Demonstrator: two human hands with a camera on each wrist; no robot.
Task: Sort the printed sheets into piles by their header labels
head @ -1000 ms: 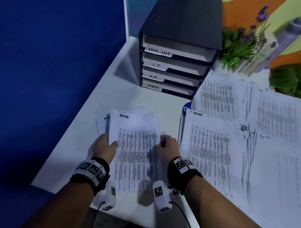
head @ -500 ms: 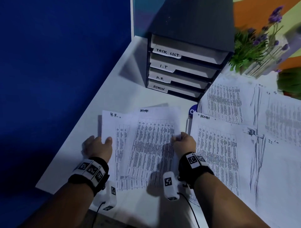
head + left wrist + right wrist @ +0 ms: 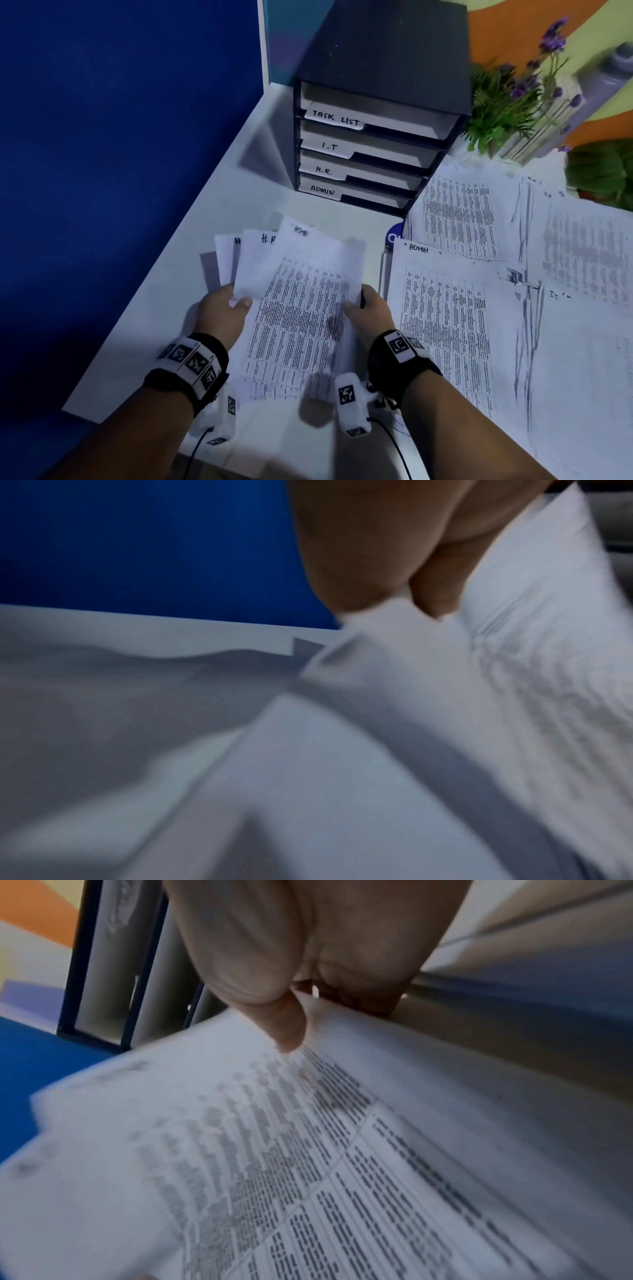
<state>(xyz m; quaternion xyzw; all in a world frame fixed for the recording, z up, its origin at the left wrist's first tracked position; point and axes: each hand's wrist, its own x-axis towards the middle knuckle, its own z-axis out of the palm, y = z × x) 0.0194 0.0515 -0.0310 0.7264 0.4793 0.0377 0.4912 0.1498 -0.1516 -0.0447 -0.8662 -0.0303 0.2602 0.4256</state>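
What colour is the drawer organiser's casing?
The drawer organiser has black casing with pale grey drawer fronts; clearest in the head view.

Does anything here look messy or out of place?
Yes. The sheets on the right of the desk overlap crookedly, not squared. The held sheets fan out unevenly between the left hand and right hand.

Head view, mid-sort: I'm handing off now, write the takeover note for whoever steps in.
Left hand: grips the fanned sheets at their left edge; one reads H.R.
Right hand: pinches the top sheet at its right edge; header blurred here.
Placed: ADMIN pile right of the hands, more sheets behind it, one marked I.T. The tray rack is labelled TASK LIST, I.T, H.R., ADMIN.
Done: piles started on the table.
Left: read the top sheet's header, lay it on the matching pile, then sort the remaining fan.
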